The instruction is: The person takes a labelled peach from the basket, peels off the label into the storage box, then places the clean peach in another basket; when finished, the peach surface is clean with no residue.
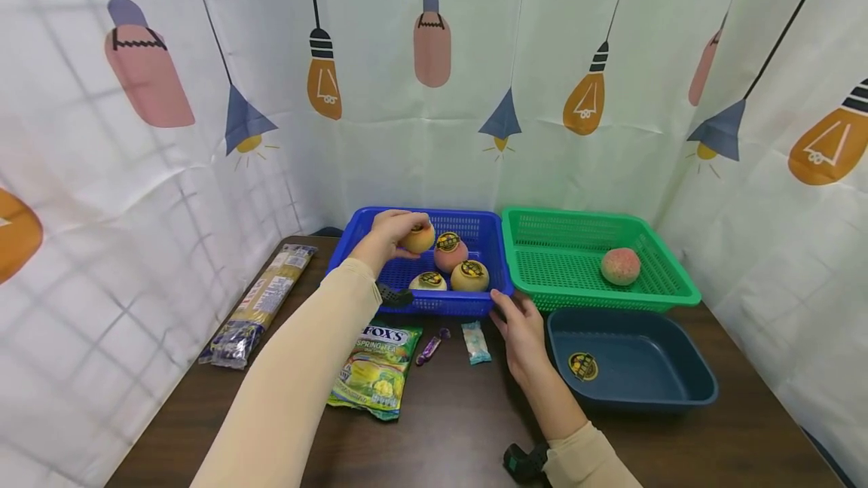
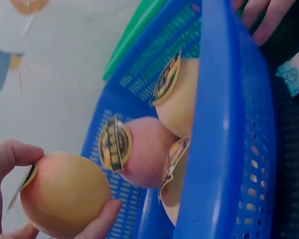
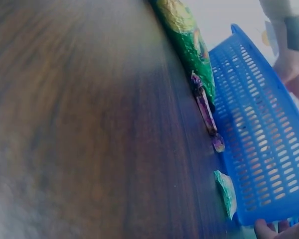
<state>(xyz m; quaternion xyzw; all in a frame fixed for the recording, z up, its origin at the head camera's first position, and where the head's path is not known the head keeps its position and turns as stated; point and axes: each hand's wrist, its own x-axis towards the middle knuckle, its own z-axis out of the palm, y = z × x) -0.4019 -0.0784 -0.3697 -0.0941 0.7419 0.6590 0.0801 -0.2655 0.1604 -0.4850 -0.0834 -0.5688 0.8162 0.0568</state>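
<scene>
My left hand (image 1: 396,234) grips a yellow peach (image 2: 65,194) with a round black-and-gold label, thumb and fingers around it, above the left part of the blue basket (image 1: 498,243). Inside that basket lie a pink peach (image 1: 450,254), a yellow peach (image 1: 470,277) and a paler fruit (image 1: 428,282), each bearing such a label. At the basket's front right corner, my right hand (image 1: 524,333) holds the rim and wall with its fingertips. In the right wrist view only its fingers (image 3: 266,230) show, at the lower edge.
Right of the blue basket stands a green basket (image 1: 552,294) with a pinkish peach (image 1: 620,266). A dark blue tray (image 1: 651,356) before it contains a round label (image 1: 583,366). Nearer me lie a Fox's candy bag (image 1: 376,371), two small wrapped sweets (image 1: 429,349) and, leftward, a noodle pack (image 1: 261,307).
</scene>
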